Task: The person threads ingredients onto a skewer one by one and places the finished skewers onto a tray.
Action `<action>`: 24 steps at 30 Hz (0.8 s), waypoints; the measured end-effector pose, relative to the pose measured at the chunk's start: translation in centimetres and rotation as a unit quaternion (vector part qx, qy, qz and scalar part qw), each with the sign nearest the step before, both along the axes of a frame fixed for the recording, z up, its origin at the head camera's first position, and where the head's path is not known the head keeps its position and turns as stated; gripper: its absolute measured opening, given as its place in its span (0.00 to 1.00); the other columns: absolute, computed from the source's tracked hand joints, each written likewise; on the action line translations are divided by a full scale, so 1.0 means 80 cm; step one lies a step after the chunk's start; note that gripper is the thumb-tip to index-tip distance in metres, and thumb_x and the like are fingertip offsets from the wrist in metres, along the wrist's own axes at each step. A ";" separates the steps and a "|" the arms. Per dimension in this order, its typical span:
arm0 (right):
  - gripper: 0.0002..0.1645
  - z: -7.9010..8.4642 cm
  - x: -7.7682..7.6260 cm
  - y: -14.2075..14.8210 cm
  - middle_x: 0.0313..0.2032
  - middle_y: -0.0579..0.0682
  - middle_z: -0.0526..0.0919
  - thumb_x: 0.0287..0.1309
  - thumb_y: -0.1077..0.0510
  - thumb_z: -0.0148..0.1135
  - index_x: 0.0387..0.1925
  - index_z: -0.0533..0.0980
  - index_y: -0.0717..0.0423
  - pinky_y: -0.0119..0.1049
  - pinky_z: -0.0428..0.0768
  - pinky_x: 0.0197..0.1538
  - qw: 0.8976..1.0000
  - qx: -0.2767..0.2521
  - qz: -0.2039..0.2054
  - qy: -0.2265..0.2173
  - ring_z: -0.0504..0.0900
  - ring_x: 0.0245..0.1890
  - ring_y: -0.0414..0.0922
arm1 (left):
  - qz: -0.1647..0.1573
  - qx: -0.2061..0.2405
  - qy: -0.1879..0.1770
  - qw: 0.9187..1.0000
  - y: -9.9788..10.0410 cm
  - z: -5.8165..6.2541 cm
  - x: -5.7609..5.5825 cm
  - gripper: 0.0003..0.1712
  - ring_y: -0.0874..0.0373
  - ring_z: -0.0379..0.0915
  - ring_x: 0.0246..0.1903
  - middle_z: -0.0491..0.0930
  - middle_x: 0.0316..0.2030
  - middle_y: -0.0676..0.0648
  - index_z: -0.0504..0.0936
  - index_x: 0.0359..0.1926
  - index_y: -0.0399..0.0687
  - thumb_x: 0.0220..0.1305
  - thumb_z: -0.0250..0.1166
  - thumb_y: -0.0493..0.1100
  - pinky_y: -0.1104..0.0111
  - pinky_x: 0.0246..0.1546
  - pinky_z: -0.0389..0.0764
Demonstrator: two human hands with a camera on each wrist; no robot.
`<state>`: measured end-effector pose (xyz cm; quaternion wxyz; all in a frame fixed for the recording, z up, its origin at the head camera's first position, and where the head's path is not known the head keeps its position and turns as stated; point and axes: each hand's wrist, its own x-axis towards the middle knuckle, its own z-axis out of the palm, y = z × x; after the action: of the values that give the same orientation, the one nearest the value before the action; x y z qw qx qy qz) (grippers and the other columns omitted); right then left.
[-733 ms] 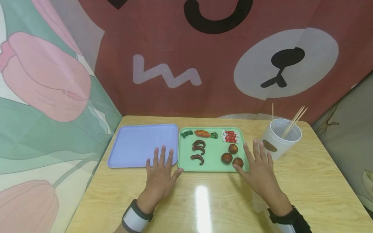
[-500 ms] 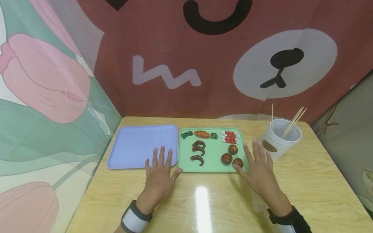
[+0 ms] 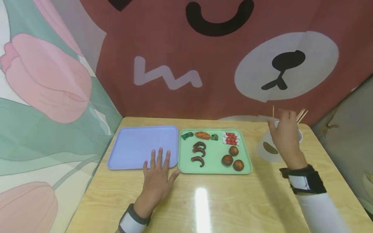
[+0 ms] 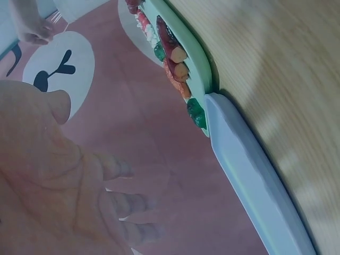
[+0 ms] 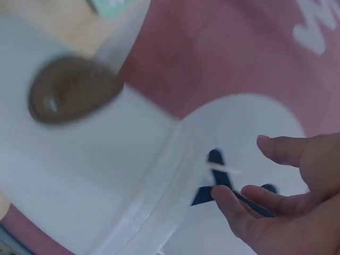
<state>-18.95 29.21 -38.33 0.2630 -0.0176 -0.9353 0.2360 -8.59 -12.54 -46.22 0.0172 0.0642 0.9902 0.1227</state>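
Observation:
My right hand (image 3: 285, 139) is over a white plastic cup (image 3: 265, 150) that holds thin wooden skewers (image 3: 301, 116). In the right wrist view, thumb and fingers stand apart beside the cup's rim (image 5: 159, 196), with a blurred skewer tip (image 5: 226, 168) near them and nothing between them. My left hand (image 3: 157, 184) is spread with straight fingers near the front edge of a lilac tray (image 3: 140, 145), holding nothing. To its right, a green tray (image 3: 214, 166) carries brown curved tentacle-like pieces (image 3: 198, 160), mushroom-like pieces (image 3: 227, 160), red-and-white pieces (image 3: 231, 139) and an orange piece (image 3: 202, 135).
Green pieces (image 3: 187, 136) also lie on the green tray, which sits against the lilac one. Everything stands on a wooden table (image 3: 227, 200). Behind rises a red-brown cloth (image 3: 163, 103) with a bear print; a floral cloth (image 3: 49, 136) hangs at left.
My right hand has moved from beside the green tray up and right to above the cup, uncovering the tray's front right corner. My left hand has hardly moved.

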 end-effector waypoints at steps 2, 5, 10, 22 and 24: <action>0.28 0.005 -0.015 0.011 0.54 0.80 0.69 0.68 0.64 0.63 0.59 0.67 0.82 0.69 0.78 0.48 1.000 0.016 -0.008 -0.014 0.73 0.48 0.77 | 0.003 0.005 0.001 1.000 -0.001 0.000 0.001 0.47 0.38 0.25 0.82 0.36 0.83 0.41 0.46 0.82 0.54 0.75 0.44 0.71 0.32 0.75 0.45; 0.22 0.005 -0.032 0.023 0.46 0.80 0.73 0.66 0.65 0.65 0.50 0.72 0.83 0.69 0.77 0.43 0.999 0.039 -0.002 -0.015 0.75 0.43 0.78 | 0.008 0.014 0.001 1.000 -0.004 0.000 0.003 0.46 0.38 0.25 0.82 0.36 0.83 0.41 0.47 0.82 0.54 0.75 0.46 0.70 0.31 0.75 0.45; 0.13 -0.003 -0.045 0.033 0.37 0.78 0.79 0.66 0.67 0.65 0.40 0.77 0.79 0.66 0.77 0.40 0.999 0.040 0.015 -0.010 0.79 0.38 0.74 | 0.012 0.025 0.008 1.000 -0.007 0.000 0.006 0.46 0.37 0.27 0.82 0.39 0.83 0.40 0.49 0.82 0.52 0.75 0.48 0.69 0.31 0.74 0.45; 0.13 0.029 -0.031 0.023 0.39 0.69 0.88 0.67 0.61 0.66 0.45 0.85 0.69 0.32 0.80 0.43 0.991 -0.020 -0.001 0.132 0.90 0.35 0.48 | -0.019 0.067 0.062 0.996 -0.001 0.003 0.006 0.41 0.37 0.40 0.81 0.48 0.81 0.37 0.53 0.80 0.44 0.77 0.52 0.60 0.36 0.74 0.57; 0.14 0.053 -0.020 0.010 0.40 0.67 0.89 0.66 0.57 0.68 0.45 0.86 0.66 0.17 0.72 0.44 0.980 -0.048 -0.003 0.192 0.85 0.36 0.27 | -0.035 0.105 0.098 0.989 0.003 0.010 0.005 0.38 0.36 0.52 0.78 0.57 0.78 0.35 0.58 0.78 0.40 0.78 0.54 0.54 0.39 0.72 0.63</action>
<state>-20.52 29.97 -34.05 0.4376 0.0123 -0.8549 0.2784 -8.18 -12.28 -45.46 -0.0826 0.1116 0.9659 0.2186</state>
